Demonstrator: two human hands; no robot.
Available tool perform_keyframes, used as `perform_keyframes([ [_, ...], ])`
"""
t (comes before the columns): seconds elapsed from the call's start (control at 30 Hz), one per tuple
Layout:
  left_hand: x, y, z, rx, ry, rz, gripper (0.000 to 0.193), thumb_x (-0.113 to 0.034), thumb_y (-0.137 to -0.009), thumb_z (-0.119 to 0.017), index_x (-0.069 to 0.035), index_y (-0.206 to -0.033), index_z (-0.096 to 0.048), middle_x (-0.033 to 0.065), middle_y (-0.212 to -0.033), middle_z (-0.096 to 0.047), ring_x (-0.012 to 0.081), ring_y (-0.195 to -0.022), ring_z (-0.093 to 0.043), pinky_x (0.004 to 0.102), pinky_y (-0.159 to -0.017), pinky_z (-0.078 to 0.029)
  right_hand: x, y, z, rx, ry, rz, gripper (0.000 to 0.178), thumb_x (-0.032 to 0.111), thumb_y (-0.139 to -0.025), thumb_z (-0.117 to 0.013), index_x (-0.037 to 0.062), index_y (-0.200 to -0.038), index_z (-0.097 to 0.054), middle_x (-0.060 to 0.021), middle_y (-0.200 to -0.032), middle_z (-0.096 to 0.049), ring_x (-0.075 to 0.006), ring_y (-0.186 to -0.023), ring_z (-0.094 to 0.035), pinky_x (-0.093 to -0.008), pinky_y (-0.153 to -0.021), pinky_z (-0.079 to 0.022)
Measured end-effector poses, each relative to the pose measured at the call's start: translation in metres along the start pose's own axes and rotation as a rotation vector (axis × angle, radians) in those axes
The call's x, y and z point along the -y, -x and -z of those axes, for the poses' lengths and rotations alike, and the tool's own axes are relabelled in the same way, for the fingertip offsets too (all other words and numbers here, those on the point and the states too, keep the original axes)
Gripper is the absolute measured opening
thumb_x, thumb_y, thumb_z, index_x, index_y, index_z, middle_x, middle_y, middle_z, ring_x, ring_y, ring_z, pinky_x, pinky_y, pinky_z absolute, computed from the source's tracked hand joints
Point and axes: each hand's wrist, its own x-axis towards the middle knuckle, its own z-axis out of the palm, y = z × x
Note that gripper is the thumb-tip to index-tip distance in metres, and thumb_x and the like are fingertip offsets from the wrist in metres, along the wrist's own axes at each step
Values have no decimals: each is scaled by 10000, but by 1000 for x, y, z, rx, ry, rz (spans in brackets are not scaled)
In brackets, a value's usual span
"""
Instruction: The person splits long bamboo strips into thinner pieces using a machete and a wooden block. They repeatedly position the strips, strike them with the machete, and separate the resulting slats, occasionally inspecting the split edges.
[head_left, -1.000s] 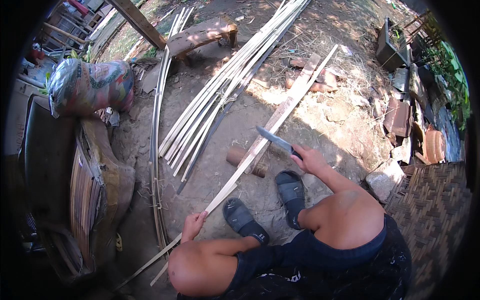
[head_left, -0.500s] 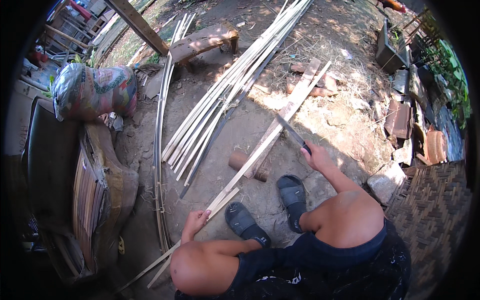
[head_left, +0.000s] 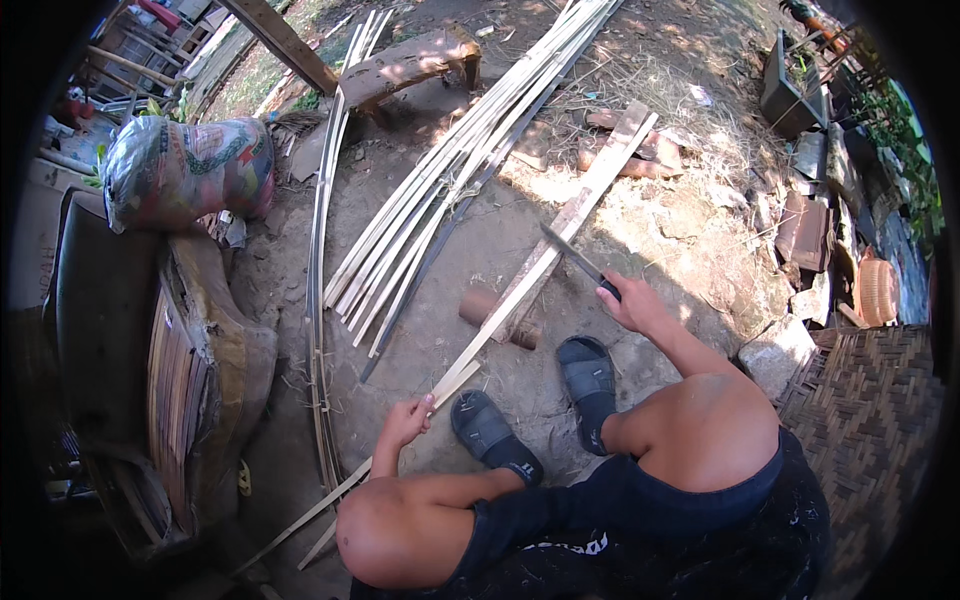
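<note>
My left hand (head_left: 405, 420) is closed around the near part of a long pale bamboo strip (head_left: 512, 302), beside my left knee. A second, shorter end lies alongside it at my fingers, and thin tails trail behind the knee. The strip slants away over a wooden board (head_left: 628, 122), whose near end rests on a short round log (head_left: 482, 308). In my right hand (head_left: 634, 303) is a knife (head_left: 574, 254) with a dark handle, its blade pointing far left and lying across the strip, by all appearance touching it.
A tied bundle of bamboo strips (head_left: 440, 190) lies left of the board. Further left are long curved strips (head_left: 318, 300), a low wooden bench (head_left: 410, 68), a stuffed sack (head_left: 190, 172) and a worn chair (head_left: 225, 340). At right are a large stone (head_left: 777, 357) and a woven mat (head_left: 860, 430).
My left hand has shifted slightly forward with the bamboo strip. The knife has moved a little to the left, its blade still across the strip.
</note>
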Motion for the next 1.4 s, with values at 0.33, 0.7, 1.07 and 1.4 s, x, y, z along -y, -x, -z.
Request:
perform_keyframes([
  [0.33,14,14,11,-26,-4,-8,479,-438,-1001,-598,19,-915,-712,39,-642,-628,105,-571,-576,281,-537,-462,-6,-15,18,-42,-28,-45,354,376,-972,-594,125,-1218,-637,-246,-942,-697,-451,-857,-673,-515,-739,-544],
  [0.7,51,27,31,-102,-2,-3,409,-369,-995,-620,14,-883,-712,29,-635,-625,95,-575,-571,275,-553,-468,-19,-22,6,-102,-36,-65,369,371,-972,-590,101,-1222,-626,-247,-930,-690,-444,-869,-672,-520,-752,-538],
  [1.07,72,13,29,21,25,22,439,-403,-998,-615,8,-857,-685,51,-653,-646,108,-547,-591,263,-529,-479,-10,-16,13,-69,-67,43,409,404,-973,-588,99,-1241,-634,-248,-959,-701,-480,-847,-666,-533,-779,-538],
  [1.4,-5,-14,-3,60,31,-110,434,-401,-1011,-594,-4,-859,-678,39,-656,-643,94,-537,-572,259,-510,-464,-8,0,11,16,-6,108,440,426,-972,-585,102,-1268,-628,-242,-957,-707,-461,-887,-675,-528,-789,-547],
])
